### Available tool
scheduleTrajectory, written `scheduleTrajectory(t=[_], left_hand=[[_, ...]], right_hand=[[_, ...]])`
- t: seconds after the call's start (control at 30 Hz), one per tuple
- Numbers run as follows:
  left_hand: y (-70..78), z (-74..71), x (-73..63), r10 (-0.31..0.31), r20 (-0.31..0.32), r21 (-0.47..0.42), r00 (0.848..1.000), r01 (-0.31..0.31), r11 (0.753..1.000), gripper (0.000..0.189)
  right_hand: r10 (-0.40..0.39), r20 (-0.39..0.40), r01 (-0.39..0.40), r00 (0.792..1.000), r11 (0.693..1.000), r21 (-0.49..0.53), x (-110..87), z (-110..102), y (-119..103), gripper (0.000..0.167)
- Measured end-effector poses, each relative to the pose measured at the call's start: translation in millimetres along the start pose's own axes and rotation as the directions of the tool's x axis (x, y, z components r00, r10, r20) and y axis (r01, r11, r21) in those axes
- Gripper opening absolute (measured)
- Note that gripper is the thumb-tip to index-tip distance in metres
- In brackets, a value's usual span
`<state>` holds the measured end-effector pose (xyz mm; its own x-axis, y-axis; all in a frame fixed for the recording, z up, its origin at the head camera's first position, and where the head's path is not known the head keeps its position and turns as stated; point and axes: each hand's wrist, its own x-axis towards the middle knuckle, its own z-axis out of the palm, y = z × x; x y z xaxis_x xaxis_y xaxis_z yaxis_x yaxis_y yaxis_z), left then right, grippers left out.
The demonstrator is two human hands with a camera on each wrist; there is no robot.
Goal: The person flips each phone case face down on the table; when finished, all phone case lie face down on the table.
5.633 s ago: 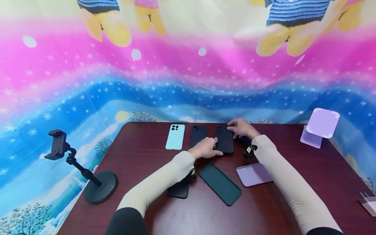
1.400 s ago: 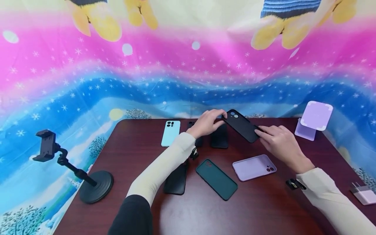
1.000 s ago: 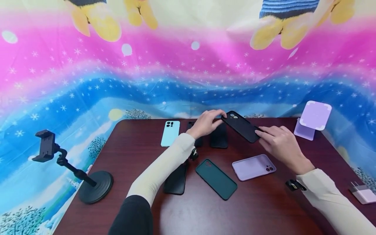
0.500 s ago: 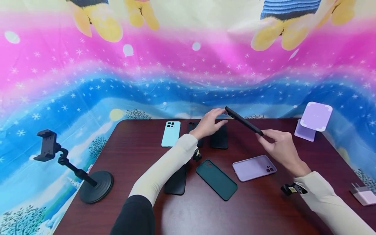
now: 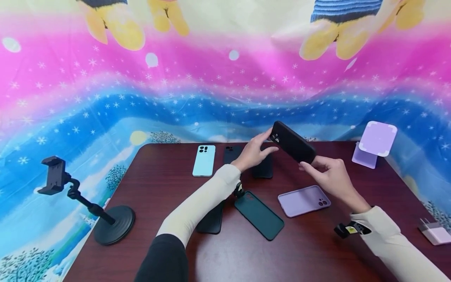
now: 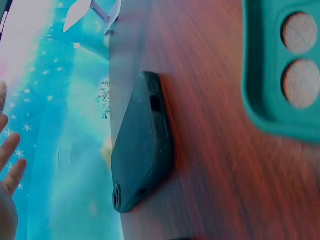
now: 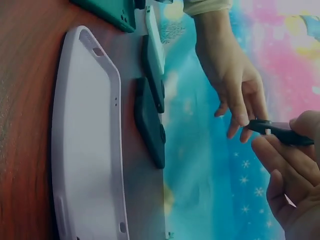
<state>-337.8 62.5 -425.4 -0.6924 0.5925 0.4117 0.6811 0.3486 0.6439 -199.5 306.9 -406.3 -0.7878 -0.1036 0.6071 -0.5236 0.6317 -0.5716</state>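
A black phone case (image 5: 293,142) is raised over the back of the table, tilted, its outer face with the camera cutout toward me. My right hand (image 5: 332,176) pinches its lower right end, thumb in front and fingers behind. The left hand (image 5: 254,152) touches the upper left end with its fingertips, the thumb standing apart from the case. In the right wrist view the held case (image 7: 282,134) shows edge-on between both hands. Below the left hand, a dark phone case (image 5: 263,166) lies on the table, with another dark case (image 5: 231,154) beside it.
A light blue case (image 5: 204,161) lies at the back left. Nearer are a green case (image 5: 259,215), a lilac case (image 5: 304,201) and a black case (image 5: 211,220), partly under my left forearm. A black phone stand (image 5: 114,224), lilac stand (image 5: 378,139) and charger (image 5: 435,232) flank them.
The black case, inside toward me a second ago, has been turned through edge-on to show its outer face. Earlier both hands were at the dark cases on the table.
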Motion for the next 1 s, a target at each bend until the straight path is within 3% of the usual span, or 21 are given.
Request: scheduleTrajectory(t=[0.1,0.33,0.4,0.63,0.87,1.0], left_hand=[[0.3,-3.3,-0.3,0.01,-0.016,-0.034,1.0,-0.011,0.999,0.075],[-2.3,-7.0,-1.3,0.024,-0.009,-0.053,1.0,-0.024,0.998,0.072],[-2.8,-8.1,-2.2,0.018,0.002,-0.053,1.0,-0.017,0.998,0.071],[-1.3,-12.7,-4.4,0.01,0.074,-0.037,0.997,-0.007,0.999,0.071],[-2.9,-15.6,-6.8,-0.024,0.135,-0.049,0.991,0.03,0.998,0.068],[-3.6,-18.6,-7.7,-0.031,0.167,-0.061,0.985,0.041,0.997,0.069]], right_hand=[[0.021,0.033,-0.022,0.999,0.999,0.048,0.6,0.2,-0.2,0.033],[0.067,0.138,-0.092,0.988,0.978,0.186,0.5,-4.2,-1.6,0.091],[0.076,0.164,-0.111,0.984,0.97,0.218,0.3,-5.6,-3.0,0.099],[0.029,0.237,-0.113,0.971,0.931,0.347,-1.8,-6.7,-1.4,0.088],[0.038,0.281,-0.134,0.959,0.934,0.331,-5.0,-9.7,4.6,0.071],[0.04,0.303,-0.161,0.952,0.909,0.384,-6.1,-11.6,8.0,0.068]])
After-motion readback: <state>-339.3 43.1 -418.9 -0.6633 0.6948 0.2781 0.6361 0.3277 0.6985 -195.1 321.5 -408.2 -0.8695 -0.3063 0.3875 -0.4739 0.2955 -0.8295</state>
